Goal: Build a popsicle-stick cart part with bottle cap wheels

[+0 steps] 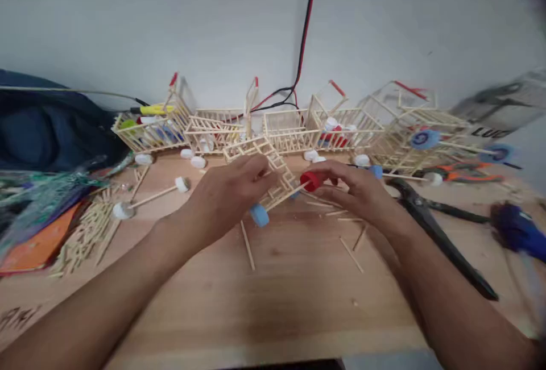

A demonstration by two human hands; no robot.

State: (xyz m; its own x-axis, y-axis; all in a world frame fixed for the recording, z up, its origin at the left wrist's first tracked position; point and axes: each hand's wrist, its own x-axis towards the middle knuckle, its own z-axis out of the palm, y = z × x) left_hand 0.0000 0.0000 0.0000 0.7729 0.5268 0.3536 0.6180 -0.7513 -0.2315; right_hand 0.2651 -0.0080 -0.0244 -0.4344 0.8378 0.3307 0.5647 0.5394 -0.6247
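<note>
1. Apparently the step in hand is joining a wheel to an axle: a bright red round plastic cap (310, 181) sits at the far end of a thin pale wooden stick (282, 199), whose near end carries a light blue plastic cap (259, 215).
2. The left hand (239, 188) lies over a small lattice frame of pale wooden sticks (277, 161), its fingers curled down and gripping it; the thumb's exact contact is hard to make out.
3. The right hand (358, 188) has its fingers nearly closed, pinching the red cap between thumb and forefinger.
4. The axle lies along the frame's near side, above the middle of the desk; whether the two are joined, or how deep the stick sits in the red cap, cannot be told.
5. As I judge it, the next move calls for a steady frame and a straight push, since thin sticks could snap.
6. The pale wooden desk (298, 307) bears a heap of loose sticks (87, 231) to the left and a black-handled tool (443, 243) to the right.
7. Behind, stick-built carts (294, 142) stand in a row before a plain pale wall (230, 23), where a red-and-black cable (305, 29) hangs.
</note>
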